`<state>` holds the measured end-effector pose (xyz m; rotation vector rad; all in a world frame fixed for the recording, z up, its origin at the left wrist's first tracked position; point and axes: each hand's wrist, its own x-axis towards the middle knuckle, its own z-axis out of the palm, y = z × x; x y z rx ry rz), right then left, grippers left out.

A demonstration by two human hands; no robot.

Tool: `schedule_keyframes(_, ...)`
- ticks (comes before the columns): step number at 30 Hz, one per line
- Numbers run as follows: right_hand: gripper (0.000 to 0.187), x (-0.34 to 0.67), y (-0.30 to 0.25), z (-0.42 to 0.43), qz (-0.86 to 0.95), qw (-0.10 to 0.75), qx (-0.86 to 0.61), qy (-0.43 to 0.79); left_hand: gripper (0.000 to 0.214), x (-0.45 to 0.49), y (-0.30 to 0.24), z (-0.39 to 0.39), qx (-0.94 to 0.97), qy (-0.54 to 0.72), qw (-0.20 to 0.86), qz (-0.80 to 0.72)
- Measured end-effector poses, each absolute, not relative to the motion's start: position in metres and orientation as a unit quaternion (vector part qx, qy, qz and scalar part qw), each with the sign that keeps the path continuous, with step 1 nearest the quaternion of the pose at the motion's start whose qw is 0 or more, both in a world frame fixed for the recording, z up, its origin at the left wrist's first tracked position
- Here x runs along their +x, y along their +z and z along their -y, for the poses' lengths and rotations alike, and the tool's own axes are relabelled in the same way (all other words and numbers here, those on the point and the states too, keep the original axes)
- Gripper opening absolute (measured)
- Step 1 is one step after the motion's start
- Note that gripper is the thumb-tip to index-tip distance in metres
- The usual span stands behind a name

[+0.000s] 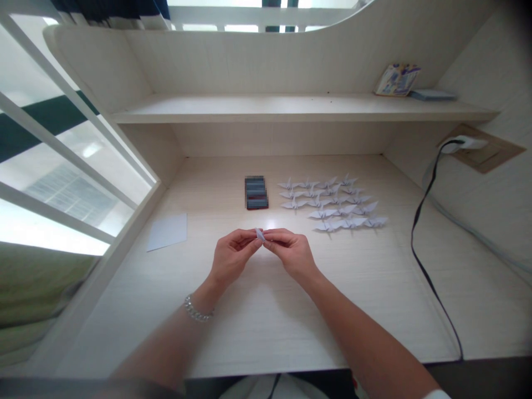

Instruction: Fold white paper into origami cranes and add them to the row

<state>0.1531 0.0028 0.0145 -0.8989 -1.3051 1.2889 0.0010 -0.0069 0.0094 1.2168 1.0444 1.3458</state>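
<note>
My left hand (231, 256) and my right hand (291, 252) meet above the middle of the desk (374, 299). Both pinch a small folded piece of pale paper (260, 234) between their fingertips, and most of it is hidden by the fingers. A silver bracelet (197, 311) sits on my left wrist. To the right, beyond my hands, several folded paper cranes (332, 204) lie in rows on the desk.
A flat sheet of pale paper (167, 231) lies at the left. A dark phone (256, 193) lies behind my hands. A black cable (424, 221) runs from a wall socket (465, 145) down the right side. A shelf (291, 108) above holds a booklet (397, 79).
</note>
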Motion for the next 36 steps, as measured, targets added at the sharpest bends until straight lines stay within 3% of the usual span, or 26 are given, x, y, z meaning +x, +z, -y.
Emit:
schedule_keyframes(20, 0.012, 0.147, 0.004, -0.005, 0.521, 0.534, -0.403, 0.531, 0.017, 0.002, 0.013, 0.008, 0.521, 0.560, 0.421, -0.488)
schedule_keyframes(30, 0.015, 0.145, 0.008, 0.000, 0.509, 0.541, -0.372, 0.556, 0.017, 0.000, 0.011, 0.004, 0.457, 0.575, 0.510, -0.448)
schedule_keyframes(36, 0.013, 0.145, 0.013, 0.005, 0.578, 0.527, -0.392, 0.484, 0.023, 0.001, 0.012, 0.005, 0.396, 0.594, 0.586, -0.384)
